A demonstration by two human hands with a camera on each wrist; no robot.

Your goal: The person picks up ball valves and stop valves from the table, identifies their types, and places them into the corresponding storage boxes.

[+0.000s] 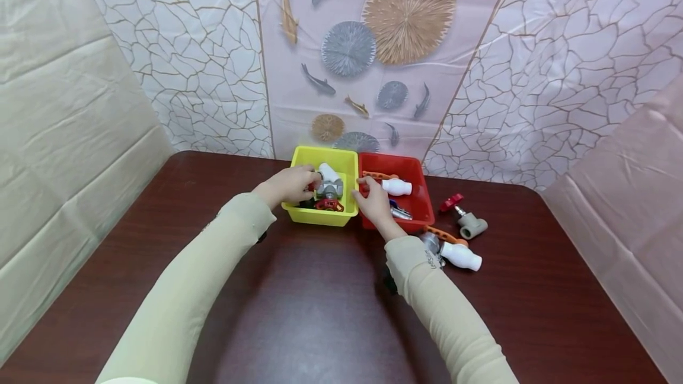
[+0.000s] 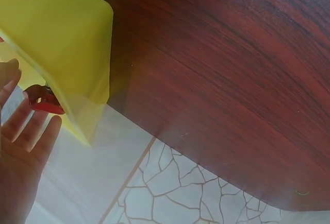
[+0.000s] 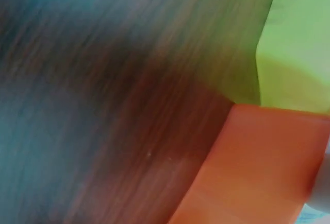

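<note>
Two bare hands work at a yellow, sloped-wall plastic bin (image 1: 320, 217) and a red plastic bin (image 1: 426, 197), side by side on a dark, wood-grained table (image 1: 299, 319)
Inside the yellow bin lies a grey metal valve (image 1: 331, 188); its red handwheel (image 1: 331, 205) points to the near wall, with the stem's long axis from far to near. Behind it, a smooth white plastic pipe piece (image 1: 328, 172) slants toward the far left. The left hand (image 1: 290, 184) has loosely extended fingers left of the valve; if they touch it, I cannot tell. The right hand (image 1: 376, 205), finger and thumb apart, is at the rim between both bins, right of the valve
</note>
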